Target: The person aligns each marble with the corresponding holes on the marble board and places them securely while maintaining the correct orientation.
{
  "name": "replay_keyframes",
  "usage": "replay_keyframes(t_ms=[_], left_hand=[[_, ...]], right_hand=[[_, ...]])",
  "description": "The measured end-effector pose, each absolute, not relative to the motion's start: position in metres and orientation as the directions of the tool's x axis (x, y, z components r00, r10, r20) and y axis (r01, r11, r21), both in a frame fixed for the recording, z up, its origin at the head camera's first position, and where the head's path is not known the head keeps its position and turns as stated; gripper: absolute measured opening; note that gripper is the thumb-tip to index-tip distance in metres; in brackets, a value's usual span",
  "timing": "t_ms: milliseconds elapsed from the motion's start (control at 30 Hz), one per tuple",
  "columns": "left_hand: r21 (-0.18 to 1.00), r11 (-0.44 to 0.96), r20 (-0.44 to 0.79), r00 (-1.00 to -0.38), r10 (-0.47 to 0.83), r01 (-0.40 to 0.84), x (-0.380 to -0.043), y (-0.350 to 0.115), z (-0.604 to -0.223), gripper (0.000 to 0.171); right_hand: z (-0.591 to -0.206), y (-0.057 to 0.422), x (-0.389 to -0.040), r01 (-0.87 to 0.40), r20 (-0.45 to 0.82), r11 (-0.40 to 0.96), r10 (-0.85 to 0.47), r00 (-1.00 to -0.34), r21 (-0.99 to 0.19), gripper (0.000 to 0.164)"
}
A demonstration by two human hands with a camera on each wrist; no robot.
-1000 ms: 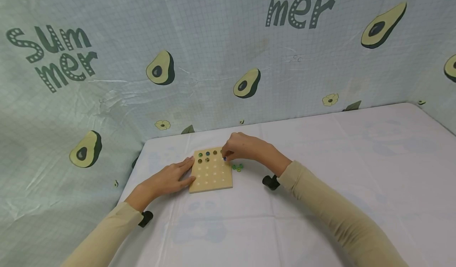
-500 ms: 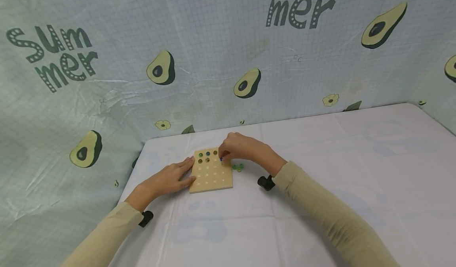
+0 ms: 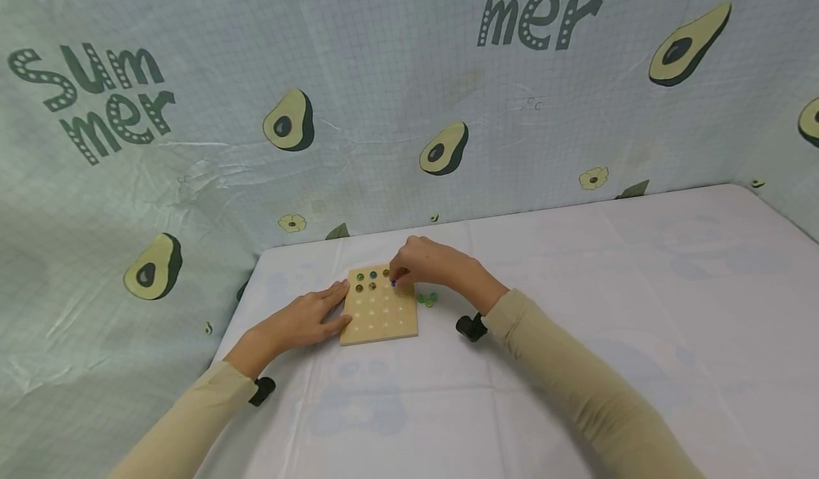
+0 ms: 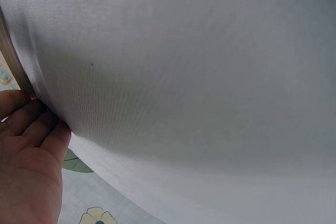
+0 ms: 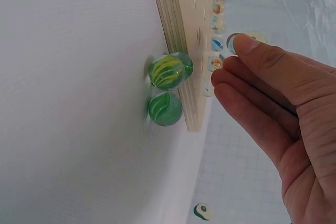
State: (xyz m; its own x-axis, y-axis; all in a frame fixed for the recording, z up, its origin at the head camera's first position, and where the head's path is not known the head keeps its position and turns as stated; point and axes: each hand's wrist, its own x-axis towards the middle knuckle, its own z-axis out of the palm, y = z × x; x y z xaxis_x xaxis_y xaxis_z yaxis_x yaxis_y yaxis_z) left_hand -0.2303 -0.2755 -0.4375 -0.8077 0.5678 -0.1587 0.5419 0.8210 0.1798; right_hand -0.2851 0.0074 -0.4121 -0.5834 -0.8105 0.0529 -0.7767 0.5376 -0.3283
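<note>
A square pale wooden board (image 3: 377, 319) with rows of shallow hollows lies on the table. Several glass marbles (image 3: 373, 275) sit in its far rows. My left hand (image 3: 308, 320) rests at the board's left edge, fingers extended and thumb near the front corner. Over the upper right part of the board, my right hand (image 3: 427, 260) pinches a marble (image 5: 231, 43) between thumb and fingers; it shows blue in the head view. The fingers hide the far right hollows from the head camera. Loose green marbles (image 5: 166, 109) lie against the board's right side.
A white cloth covers the table (image 3: 576, 308), which ends at the back against a curtain (image 3: 358, 52) printed with avocados. Each wrist carries a small black camera, one by the right sleeve (image 3: 471, 327).
My right hand has shifted a little to the left over the board with the marble in its fingers. The left hand and the board stay in place.
</note>
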Motion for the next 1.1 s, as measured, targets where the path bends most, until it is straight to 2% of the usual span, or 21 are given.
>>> replay_keyframes(t_ms=[433,667,933,1100], left_hand=[[0.186,0.825,-0.165,-0.811,0.561,0.533,-0.231,-0.277,-0.437,0.073],[0.194,0.826,-0.167,-0.812,0.559,0.529,-0.231,-0.278,-0.438,0.074],[0.194,0.825,-0.166,-0.811,0.561,0.531,-0.229,-0.277,-0.436,0.074],[0.190,0.822,-0.159,-0.810,0.565,0.537,-0.230,-0.277,-0.436,0.074]], right_hand=[[-0.416,0.001,-0.290,-0.770,0.078,0.537,-0.801,-0.593,-0.345,0.015],[-0.416,-0.003,-0.293,-0.740,0.041,0.572,-0.781,-0.623,-0.355,0.015],[-0.413,-0.006,-0.300,-0.755,0.016,0.563,-0.798,-0.602,-0.335,0.013],[-0.410,-0.008,-0.303,-0.737,-0.016,0.582,-0.788,-0.615,-0.343,0.012]])
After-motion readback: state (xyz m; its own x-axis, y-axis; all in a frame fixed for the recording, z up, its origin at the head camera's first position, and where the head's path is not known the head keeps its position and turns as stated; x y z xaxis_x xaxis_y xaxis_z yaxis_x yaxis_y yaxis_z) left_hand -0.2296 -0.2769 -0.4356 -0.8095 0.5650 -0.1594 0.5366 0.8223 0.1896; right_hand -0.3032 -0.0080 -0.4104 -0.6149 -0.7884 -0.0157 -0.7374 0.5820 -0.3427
